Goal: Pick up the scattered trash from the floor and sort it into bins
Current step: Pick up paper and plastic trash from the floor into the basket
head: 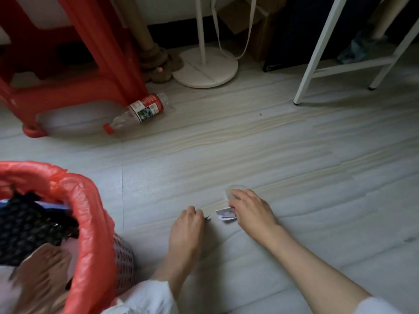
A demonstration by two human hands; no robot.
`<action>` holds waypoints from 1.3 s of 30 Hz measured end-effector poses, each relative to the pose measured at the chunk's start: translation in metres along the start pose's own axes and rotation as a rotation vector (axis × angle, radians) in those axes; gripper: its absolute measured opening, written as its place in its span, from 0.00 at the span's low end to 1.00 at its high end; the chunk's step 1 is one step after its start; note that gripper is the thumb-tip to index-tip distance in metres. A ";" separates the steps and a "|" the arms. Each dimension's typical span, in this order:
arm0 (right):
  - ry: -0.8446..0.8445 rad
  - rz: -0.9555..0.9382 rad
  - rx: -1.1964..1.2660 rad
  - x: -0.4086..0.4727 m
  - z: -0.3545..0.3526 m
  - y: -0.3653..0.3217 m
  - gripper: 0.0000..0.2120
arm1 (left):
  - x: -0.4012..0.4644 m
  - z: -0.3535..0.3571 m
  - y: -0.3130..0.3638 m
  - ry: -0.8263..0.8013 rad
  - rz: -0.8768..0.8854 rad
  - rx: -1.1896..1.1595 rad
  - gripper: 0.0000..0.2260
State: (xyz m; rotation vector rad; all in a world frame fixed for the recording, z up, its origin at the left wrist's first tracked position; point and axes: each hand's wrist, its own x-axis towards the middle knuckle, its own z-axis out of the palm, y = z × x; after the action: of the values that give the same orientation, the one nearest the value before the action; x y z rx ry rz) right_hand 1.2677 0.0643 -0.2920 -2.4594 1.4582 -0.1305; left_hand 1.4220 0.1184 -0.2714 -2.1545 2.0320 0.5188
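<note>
now the small wrapper [224, 214] lies under the right grip [247, 209].

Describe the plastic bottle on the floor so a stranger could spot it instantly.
Find the big red plastic stool at upper left. By its front leg lies a clear plastic bottle on its side on the pale floor. Its red cap and red-and-white label mark it out.

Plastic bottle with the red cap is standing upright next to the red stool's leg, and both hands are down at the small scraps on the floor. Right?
Not quite. The head view shows the plastic bottle lying on its side beside the red stool, not upright. The rest holds: the left hand and the right hand are both down at small scraps on the floor.
</note>
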 end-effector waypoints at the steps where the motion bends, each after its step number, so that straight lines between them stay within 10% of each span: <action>1: 0.039 0.016 -0.019 -0.012 -0.001 -0.004 0.04 | -0.010 0.002 -0.002 -0.010 -0.019 -0.013 0.09; 6: 0.168 0.130 0.066 -0.042 -0.044 -0.016 0.08 | -0.046 -0.018 0.009 -0.017 -0.028 -0.126 0.12; 16: 0.606 0.150 0.522 -0.013 -0.181 -0.149 0.08 | -0.098 -0.226 -0.028 0.640 0.035 -0.412 0.10; 24: 0.271 -0.283 0.488 -0.032 -0.173 -0.268 0.07 | -0.187 -0.212 -0.159 0.637 -0.306 -0.411 0.07; 29: -0.037 -0.452 0.208 -0.044 -0.141 -0.279 0.15 | -0.217 -0.169 -0.177 0.390 -0.165 -0.302 0.05; 35: 0.101 -0.428 0.381 -0.052 -0.149 -0.275 0.22 | -0.214 -0.173 -0.194 0.703 -0.198 -0.371 0.10; 39: 0.174 -0.199 0.306 -0.036 -0.153 -0.262 0.16 | -0.205 -0.175 -0.212 0.606 -0.462 -0.214 0.19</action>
State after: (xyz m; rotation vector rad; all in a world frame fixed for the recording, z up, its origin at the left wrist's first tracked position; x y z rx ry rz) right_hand 1.4384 0.1846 -0.0690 -2.3773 1.1506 -0.5764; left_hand 1.6522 0.2708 -0.0685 -3.0777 1.6414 0.0107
